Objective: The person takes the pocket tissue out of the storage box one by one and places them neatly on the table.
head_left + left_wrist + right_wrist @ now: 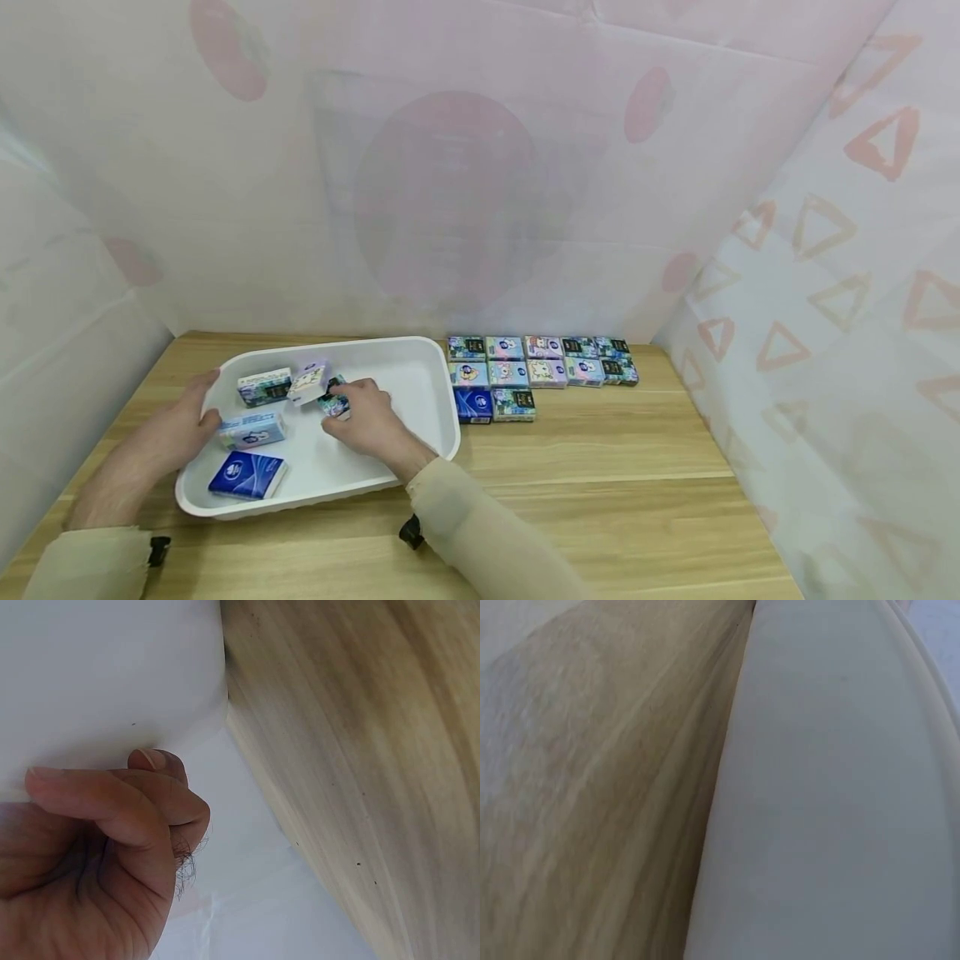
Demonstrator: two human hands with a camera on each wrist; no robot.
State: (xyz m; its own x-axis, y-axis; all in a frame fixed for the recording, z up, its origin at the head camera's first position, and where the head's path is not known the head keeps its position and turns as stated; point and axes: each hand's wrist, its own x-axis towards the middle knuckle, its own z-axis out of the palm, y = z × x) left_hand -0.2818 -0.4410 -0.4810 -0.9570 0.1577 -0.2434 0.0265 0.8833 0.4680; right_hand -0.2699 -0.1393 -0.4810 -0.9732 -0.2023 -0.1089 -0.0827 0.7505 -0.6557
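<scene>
A white plastic tray (408,375) sits on the left of the table with several small tissue packs in it. My left hand (180,425) grips its left rim; in the left wrist view, curled fingers (97,795) hold the tray's edge. Inside the tray, my right hand (371,421) pinches a dark floral tissue pack (332,405), partly hidden by the fingers. Touching or close beside that pack is a tilted lilac pack (308,382). Another floral pack (264,387), a light blue pack (252,430) and a dark blue pack (247,476) lie farther left. The right wrist view shows only the tray's outer wall (817,787) and table.
Right of the tray, tissue packs lie side by side in rows on the wooden table (600,500). The front row holds a dark blue pack (474,405) and a floral pack (514,404). Printed cloth walls (450,208) enclose the table at the back and sides.
</scene>
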